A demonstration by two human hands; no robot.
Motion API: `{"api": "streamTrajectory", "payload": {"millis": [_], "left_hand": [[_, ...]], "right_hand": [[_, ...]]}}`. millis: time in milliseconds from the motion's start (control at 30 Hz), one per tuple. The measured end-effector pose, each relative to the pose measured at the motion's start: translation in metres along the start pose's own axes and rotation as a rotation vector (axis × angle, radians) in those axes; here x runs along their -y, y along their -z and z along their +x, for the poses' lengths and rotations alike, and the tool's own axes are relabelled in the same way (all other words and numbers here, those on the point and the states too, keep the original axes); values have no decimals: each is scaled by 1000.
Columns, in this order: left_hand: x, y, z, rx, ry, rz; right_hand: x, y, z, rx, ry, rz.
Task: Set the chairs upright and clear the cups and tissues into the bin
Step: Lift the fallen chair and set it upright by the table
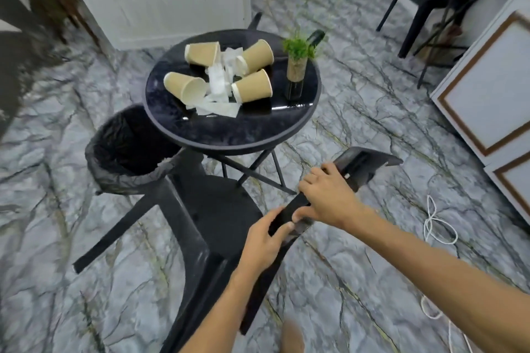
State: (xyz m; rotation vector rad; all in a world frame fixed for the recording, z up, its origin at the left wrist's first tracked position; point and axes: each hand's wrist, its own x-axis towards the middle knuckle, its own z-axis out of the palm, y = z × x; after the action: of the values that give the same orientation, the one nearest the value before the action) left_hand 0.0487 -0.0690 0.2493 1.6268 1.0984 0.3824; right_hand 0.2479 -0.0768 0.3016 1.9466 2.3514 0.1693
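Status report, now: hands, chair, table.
Both hands, left and right, grip the tipped black chair. Four cups and tissues on the table. Bin close beside the chair.

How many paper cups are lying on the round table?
4, all tipped over on the round table: back-left cup, back-right cup, front-left cup, front-right cup. They ring the tissues; none seems hidden.

No legible text, label or number anywhere.
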Motion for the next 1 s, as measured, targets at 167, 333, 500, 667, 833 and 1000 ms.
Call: {"api": "streamTrajectory", "payload": {"millis": [167,333,500,667,833,1000], "left_hand": [[-19,8,-55,-125,-55,-210],[0,28,-103,-155,-66,-182],[12,53,-150,-115,-85,-13],[-26,99,-180,-63,-128,98],[-41,128,-226,-118,-137,129],[-36,148,-278,-217,-73,143]], "right_hand": [[7,78,-27,-250,-54,-39],[-8,118,-56,-184,-71,411],[50,136,-74,0,-100,456],[124,167,-74,117,-45,395],[175,196,-87,211,104,557],[214,198,-91,207,238,598]]}}
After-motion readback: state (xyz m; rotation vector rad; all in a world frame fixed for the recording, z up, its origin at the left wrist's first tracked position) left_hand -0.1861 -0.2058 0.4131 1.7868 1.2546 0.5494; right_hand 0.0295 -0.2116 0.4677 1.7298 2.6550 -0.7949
